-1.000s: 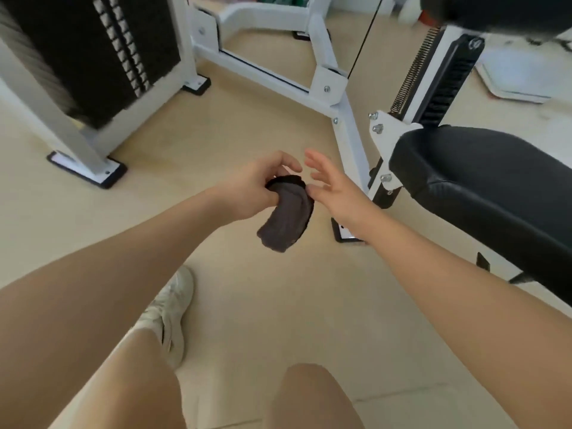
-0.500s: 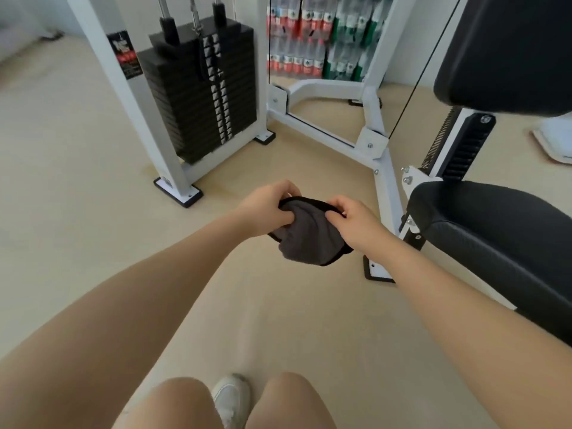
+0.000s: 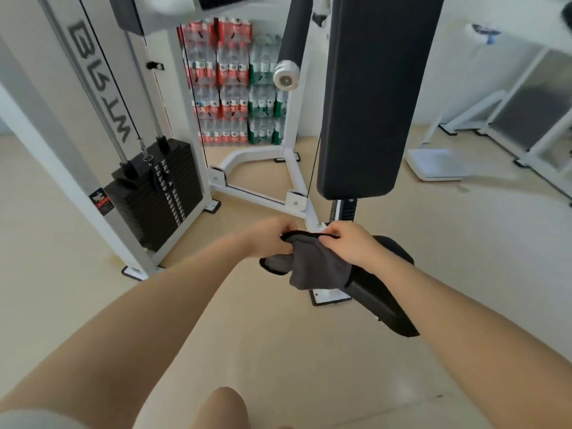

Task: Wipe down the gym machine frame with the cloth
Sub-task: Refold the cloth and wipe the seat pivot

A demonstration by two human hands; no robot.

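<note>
Dark grey, soft terry is what we have between our hands: the dark grey cloth with a black hem (image 3: 312,264) hangs in the air in front of us, its top edge stretched from the left hand (image 3: 272,239) to the right hand (image 3: 349,243). Both hands pinch that hem with curled fingers, and the rest of the cloth sags below the right hand. It touches nothing of the machine yet.

As we judge it, the step in hand is readying the cloth. We do well to fold it into a flat pad that fits one palm, so no loose corner drags on the pale beige floor (image 3: 278,351) or snags a bolt.

Just beyond the cloth lies the black padded seat (image 3: 387,305), with a white foot plate (image 3: 328,296) beneath it. Behind that stand the white steel machine frame (image 3: 263,196) and the tall black back pad (image 3: 365,103). We would start on the near tube and wipe along its length, steering clear of the thin black cable (image 3: 313,168) and the black weight stack (image 3: 154,193) farther left.
</note>
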